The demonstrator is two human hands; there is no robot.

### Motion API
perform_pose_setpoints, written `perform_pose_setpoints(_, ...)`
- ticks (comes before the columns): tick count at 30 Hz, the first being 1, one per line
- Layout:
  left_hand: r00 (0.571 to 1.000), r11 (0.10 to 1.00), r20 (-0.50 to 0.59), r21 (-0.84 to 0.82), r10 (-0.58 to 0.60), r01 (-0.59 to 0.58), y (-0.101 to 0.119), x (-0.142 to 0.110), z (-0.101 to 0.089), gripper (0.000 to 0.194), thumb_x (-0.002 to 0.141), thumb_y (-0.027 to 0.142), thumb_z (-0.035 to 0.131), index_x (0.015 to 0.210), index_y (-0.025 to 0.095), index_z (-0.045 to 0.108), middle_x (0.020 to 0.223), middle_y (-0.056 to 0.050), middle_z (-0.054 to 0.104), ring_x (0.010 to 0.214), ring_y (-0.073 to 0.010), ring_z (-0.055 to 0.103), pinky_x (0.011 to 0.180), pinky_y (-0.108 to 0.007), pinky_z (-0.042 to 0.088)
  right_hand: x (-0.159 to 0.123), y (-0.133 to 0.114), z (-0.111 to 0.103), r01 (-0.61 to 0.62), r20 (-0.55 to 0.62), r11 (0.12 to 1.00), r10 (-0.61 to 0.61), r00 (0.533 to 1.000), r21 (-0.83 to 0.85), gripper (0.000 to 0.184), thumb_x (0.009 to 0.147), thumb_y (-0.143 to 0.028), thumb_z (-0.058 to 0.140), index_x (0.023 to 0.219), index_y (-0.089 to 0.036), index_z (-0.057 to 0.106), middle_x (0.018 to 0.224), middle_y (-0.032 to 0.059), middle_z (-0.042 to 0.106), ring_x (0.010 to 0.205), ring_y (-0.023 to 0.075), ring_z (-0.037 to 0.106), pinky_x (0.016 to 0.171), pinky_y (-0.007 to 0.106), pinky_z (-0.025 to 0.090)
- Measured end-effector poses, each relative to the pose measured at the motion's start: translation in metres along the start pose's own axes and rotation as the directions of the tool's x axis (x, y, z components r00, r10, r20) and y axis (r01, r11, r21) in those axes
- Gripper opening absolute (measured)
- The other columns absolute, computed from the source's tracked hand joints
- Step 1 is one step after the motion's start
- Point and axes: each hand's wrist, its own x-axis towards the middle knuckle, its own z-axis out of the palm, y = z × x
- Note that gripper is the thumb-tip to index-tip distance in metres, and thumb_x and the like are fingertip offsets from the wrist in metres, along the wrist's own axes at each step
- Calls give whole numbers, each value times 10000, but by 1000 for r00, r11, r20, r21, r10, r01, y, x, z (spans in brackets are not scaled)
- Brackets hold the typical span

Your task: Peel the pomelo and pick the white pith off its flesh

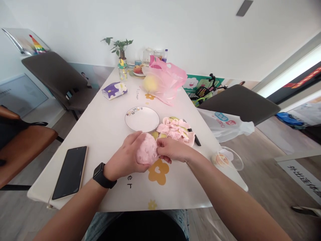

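Observation:
My left hand point(125, 155), with a black watch on its wrist, is wrapped round a peeled pomelo point(147, 149) from the left. The fruit is round and covered in pale pink pith, held above the table's near half. My right hand point(172, 149) pinches at the pomelo's right side, its fingers curled; what lies between the fingertips is mostly hidden. Just beyond that hand lies a heap of pomelo peel point(177, 129), pink inside and yellow-green outside. A black handle point(197, 138), apparently a knife's, shows at the heap's right. Behind the pomelo stands a white plate point(142, 119) with nothing on it.
A phone point(70, 172) lies at the table's left edge. Farther back are a purple tissue pack point(114, 90), a pink plastic bag point(167, 82) with a yellow fruit inside, and a potted plant point(121, 48). A clear container point(223, 159) sits at the right edge.

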Motion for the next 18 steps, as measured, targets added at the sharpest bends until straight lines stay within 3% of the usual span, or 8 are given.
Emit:
perform_pose_setpoints(4, 1000, 1000, 4, -24, -17, 17, -5, -1, -2, 1009, 668, 357, 833, 1500, 238, 273, 1538, -162, 343, 1442, -356, 351, 1187, -521, 371, -2, 7, 3, 69, 12, 990, -71, 997, 123, 157, 706, -170, 592, 775, -228, 463, 564, -60, 564, 446, 88, 484, 417, 210, 387)
perform_pose_setpoints(8, 999, 998, 18, -59, -32, 33, -9, -2, -6, 1000, 676, 380, 832, 1495, 237, 276, 1533, -160, 346, 1440, -352, 362, 1186, -515, 376, -2, 11, 5, 81, 22, 968, -88, 996, 238, 162, 755, -231, 622, 845, -229, 488, 618, -55, 601, 494, 103, 541, 439, 216, 429)
perform_pose_setpoints(13, 999, 997, 24, -70, -29, 30, -9, -1, -6, 995, 681, 381, 830, 1497, 248, 277, 1543, -162, 335, 1446, -361, 356, 1186, -538, 369, 1, 10, 3, 74, -5, 985, -74, 997, 154, 176, 731, -198, 617, 848, -229, 489, 633, -36, 641, 535, 134, 607, 468, 239, 485)
perform_pose_setpoints(18, 1000, 999, 23, -40, 9, -8, -7, -1, -3, 1011, 669, 357, 833, 1504, 240, 275, 1548, -167, 330, 1461, -366, 327, 1198, -538, 353, 2, 7, 2, 69, 7, 996, -70, 998, 62, 137, 704, -161, 571, 771, -228, 472, 611, -37, 633, 494, 126, 588, 445, 234, 460)
